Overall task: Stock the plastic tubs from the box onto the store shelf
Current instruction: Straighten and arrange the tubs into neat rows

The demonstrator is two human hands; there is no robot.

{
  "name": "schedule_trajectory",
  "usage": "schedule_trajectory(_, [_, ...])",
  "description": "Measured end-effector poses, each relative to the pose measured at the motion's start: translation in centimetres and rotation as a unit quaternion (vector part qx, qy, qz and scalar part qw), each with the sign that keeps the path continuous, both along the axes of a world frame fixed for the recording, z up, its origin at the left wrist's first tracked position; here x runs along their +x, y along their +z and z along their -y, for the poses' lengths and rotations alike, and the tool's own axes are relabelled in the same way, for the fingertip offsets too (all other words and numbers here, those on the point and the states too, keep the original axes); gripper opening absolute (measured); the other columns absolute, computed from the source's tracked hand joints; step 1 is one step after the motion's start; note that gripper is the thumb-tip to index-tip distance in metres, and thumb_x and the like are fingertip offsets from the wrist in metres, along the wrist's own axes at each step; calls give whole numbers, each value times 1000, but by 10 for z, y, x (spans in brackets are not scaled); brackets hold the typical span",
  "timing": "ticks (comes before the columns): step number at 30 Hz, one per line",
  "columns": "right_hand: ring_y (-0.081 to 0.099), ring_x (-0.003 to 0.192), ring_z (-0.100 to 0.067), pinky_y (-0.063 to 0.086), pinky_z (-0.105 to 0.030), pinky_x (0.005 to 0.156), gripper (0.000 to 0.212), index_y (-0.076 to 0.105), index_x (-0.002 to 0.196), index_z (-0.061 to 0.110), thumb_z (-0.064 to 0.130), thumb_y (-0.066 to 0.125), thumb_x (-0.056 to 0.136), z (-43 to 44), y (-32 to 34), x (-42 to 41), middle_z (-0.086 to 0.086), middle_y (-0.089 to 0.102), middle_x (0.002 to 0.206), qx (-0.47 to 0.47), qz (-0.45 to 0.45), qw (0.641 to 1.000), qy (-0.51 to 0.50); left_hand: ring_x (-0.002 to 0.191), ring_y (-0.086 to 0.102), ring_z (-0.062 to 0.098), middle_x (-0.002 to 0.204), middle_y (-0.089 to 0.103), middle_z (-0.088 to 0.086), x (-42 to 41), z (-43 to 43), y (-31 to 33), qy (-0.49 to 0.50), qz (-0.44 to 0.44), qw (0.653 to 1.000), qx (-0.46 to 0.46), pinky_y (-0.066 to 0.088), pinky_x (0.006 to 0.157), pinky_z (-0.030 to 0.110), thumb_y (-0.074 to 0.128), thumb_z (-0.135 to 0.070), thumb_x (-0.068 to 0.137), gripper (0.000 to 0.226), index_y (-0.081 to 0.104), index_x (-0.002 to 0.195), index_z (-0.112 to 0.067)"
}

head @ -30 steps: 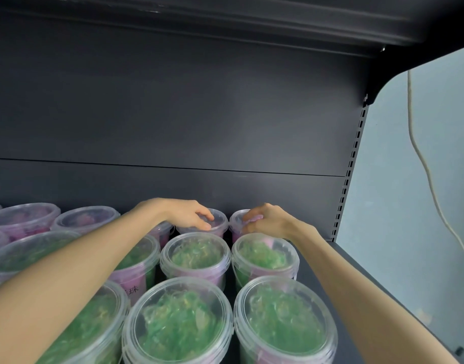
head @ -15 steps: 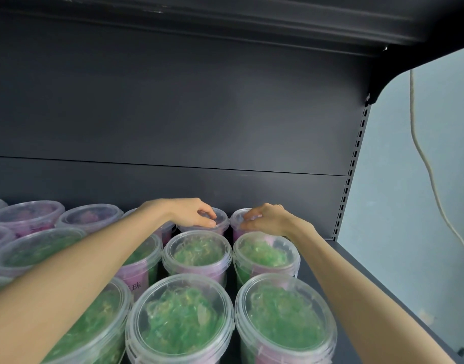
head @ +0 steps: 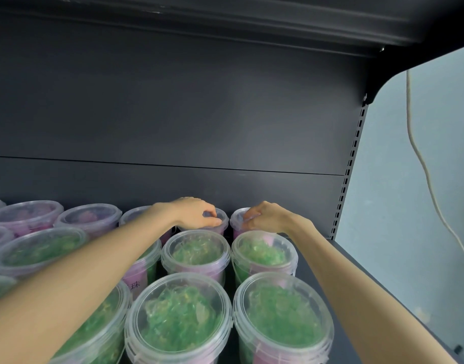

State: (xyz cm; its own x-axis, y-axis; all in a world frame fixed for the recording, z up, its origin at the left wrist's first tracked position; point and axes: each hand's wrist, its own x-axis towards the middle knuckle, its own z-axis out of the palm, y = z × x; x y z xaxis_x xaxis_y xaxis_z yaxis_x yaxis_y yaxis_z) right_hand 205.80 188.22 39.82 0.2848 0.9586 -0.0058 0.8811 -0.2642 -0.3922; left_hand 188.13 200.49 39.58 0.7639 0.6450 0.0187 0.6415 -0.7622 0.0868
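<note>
Several clear plastic tubs with clear lids stand in rows on the dark shelf [head: 357,274]. The near tubs hold green material, e.g. one [head: 178,319] at the front middle; the back row holds pink material. My left hand [head: 196,212] rests on the lid of a pink tub [head: 221,222] in the back row, fingers curled on its rim. My right hand [head: 265,216] lies on the neighbouring pink tub [head: 237,219] at the back right, fingers curled on its lid. Both forearms reach over the green tubs. No box is in view.
The shelf's dark back panel [head: 173,127] stands right behind the back row. A slotted upright [head: 349,174] marks the shelf's right end. A bare strip of shelf runs right of the tubs. A pale cord [head: 422,158] hangs on the wall beyond.
Both hands stay on the two back-row pink tubs. The view has shifted slightly; the hands' fingers have curled a little more onto the lids.
</note>
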Motion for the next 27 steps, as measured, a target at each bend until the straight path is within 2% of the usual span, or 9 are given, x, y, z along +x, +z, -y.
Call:
schedule_trajectory(4, [55, 100, -22, 51, -37, 90, 26, 66, 104, 39, 40, 61, 79, -1, -1, 1, 3, 60, 116, 0, 4, 1000, 11, 127, 42, 21, 138, 49, -8, -3, 1, 5, 11, -14, 999, -35, 33, 101, 34, 42, -66, 84, 47, 52, 125, -44])
schedule_trajectory(6, [53, 109, -24, 50, -37, 94, 33, 63, 113, 44, 41, 60, 81, -2, -2, 3, 3, 57, 125, -2, 9, 1000, 6, 130, 40, 21, 141, 47, -9, -5, 2, 7, 15, -15, 998, -52, 31, 106, 37, 43, -66, 84, 48, 50, 127, -45])
schedule_trajectory(9, [46, 124, -27, 40, -35, 104, 37, 59, 120, 45, 46, 56, 84, -5, -2, 2, 4, 55, 134, -14, 41, 999, -6, 130, 40, 22, 140, 48, -11, -5, 5, 6, 9, -9, 999, -46, 30, 105, 34, 42, -62, 87, 48, 49, 130, -43])
schedule_trajectory(13, [45, 113, -29, 35, -30, 98, 17, 64, 99, 46, 47, 51, 89, 0, 1, -2, 2, 56, 119, -31, 44, 999, 3, 131, 38, 23, 142, 46, -10, -6, 12, 3, 16, -3, 999, -41, 30, 105, 35, 39, -59, 90, 48, 48, 132, -39])
schedule_trajectory(16, [46, 124, -31, 39, -38, 105, 31, 60, 120, 39, 44, 50, 92, 12, 3, -7, -1, 53, 133, -20, 24, 1000, -1, 120, 47, 22, 134, 53, 1, -11, 21, 3, 15, 54, 997, -61, 38, 100, 35, 44, -53, 92, 43, 57, 124, -27])
schedule_trajectory(18, [46, 126, -30, 38, -38, 106, 34, 59, 125, 33, 41, 49, 94, 25, 7, -14, -2, 53, 136, 27, 4, 1000, -1, 117, 49, 21, 131, 55, 2, -18, 33, 6, -2, 97, 994, -58, 39, 96, 33, 46, -47, 93, 39, 58, 121, -23])
schedule_trajectory(23, [57, 108, -22, 48, -29, 92, 36, 68, 106, 21, 48, 61, 84, 72, 8, -34, -5, 66, 117, 77, 11, 997, 2, 114, 52, 10, 125, 58, -11, -58, 70, 12, -51, 84, 993, -67, 39, 96, 27, 54, -54, 85, 37, 62, 114, -32])
schedule_trajectory(26, [55, 96, -8, 45, -4, 68, 33, 67, 103, 23, 47, 65, 80, 91, -1, -47, 4, 62, 101, 58, -18, 998, 6, 111, 53, 6, 123, 58, -16, -72, 91, 4, -54, 56, 995, -67, 38, 93, 21, 55, -60, 82, 48, 59, 121, -32])
schedule_trajectory(27, [54, 93, -7, 43, -3, 60, 32, 69, 104, 27, 47, 66, 80, 94, -3, -49, 9, 60, 95, 48, -13, 999, 10, 111, 54, 6, 125, 58, -15, -73, 95, 1, -48, 60, 995, -69, 38, 93, 21, 56, -58, 82, 49, 58, 123, -31])
